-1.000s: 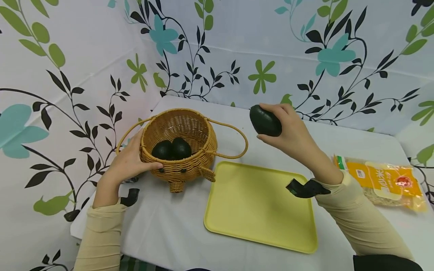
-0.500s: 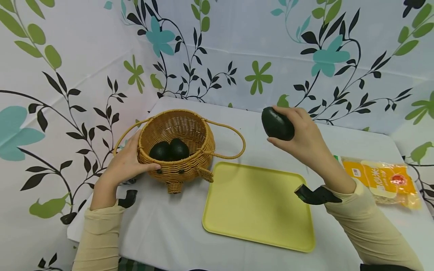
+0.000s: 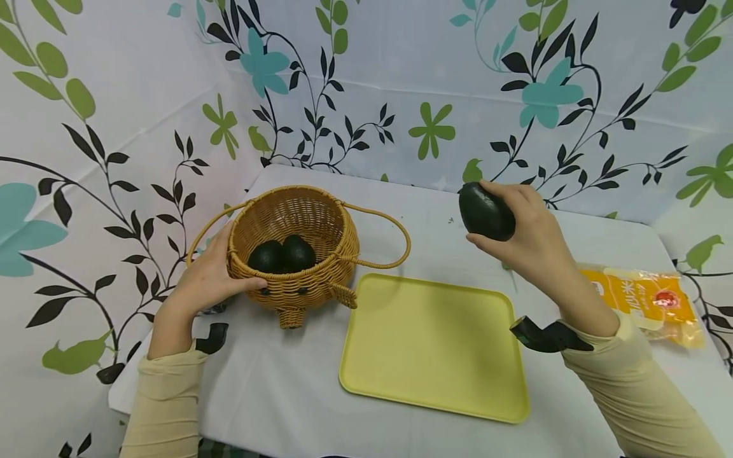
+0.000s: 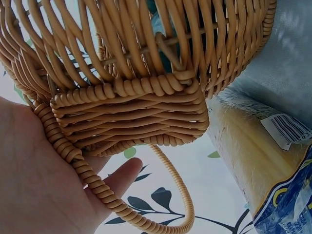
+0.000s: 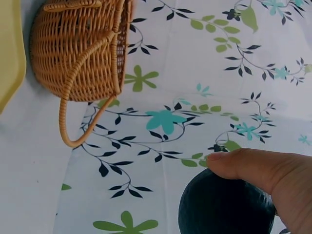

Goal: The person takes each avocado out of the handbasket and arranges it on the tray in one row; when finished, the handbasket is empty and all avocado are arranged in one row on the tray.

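Note:
My left hand holds the side of a brown wicker basket, thumb along the front below the rim. In the left wrist view, the basket's looped handle crosses the palm. Two dark green avocados lie together inside the basket. Raised over the back of the table, my right hand grips another avocado between thumb and fingers, away from the basket. The right wrist view shows that avocado under a digit, its lower part cut off by the frame.
A yellow tray lies on the white-covered table, right of the basket. An orange and clear food bag is at the far right, partly behind the right forearm. Beside the basket in the left wrist view is a clear plastic package. Patterned cloth hangs behind.
My right hand has carried the avocado to the right, farther from the basket. The left hand keeps its hold on the basket. The head view has shifted slightly.

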Tool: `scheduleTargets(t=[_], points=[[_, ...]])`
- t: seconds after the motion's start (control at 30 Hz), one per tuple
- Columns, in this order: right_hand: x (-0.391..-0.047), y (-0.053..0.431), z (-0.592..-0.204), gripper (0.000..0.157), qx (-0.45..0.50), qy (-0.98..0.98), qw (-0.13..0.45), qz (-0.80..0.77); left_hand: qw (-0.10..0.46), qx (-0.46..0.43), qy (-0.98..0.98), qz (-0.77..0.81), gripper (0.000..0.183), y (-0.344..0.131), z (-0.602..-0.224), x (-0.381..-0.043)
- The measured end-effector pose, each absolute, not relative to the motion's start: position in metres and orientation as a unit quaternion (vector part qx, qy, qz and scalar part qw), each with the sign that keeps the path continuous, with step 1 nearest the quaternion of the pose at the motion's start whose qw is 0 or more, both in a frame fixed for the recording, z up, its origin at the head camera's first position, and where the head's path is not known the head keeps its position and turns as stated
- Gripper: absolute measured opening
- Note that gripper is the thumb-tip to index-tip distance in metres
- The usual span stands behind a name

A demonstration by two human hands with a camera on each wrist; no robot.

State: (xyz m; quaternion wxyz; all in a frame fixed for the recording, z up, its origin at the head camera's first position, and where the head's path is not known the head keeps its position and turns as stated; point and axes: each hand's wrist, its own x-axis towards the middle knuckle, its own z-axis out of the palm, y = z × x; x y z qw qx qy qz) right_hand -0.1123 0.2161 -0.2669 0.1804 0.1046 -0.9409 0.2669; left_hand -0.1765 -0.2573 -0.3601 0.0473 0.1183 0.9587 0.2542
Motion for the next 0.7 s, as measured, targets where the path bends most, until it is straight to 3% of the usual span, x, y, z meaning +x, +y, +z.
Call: scheduleTargets(t=[0.7], points=[[-0.095, 0.247, -0.267, 0.078, 0.036, -0.948, 0.183, 0.259, 0.044, 0.128, 0.958, 0.254, 0.126, -0.257, -0.359, -0.177]])
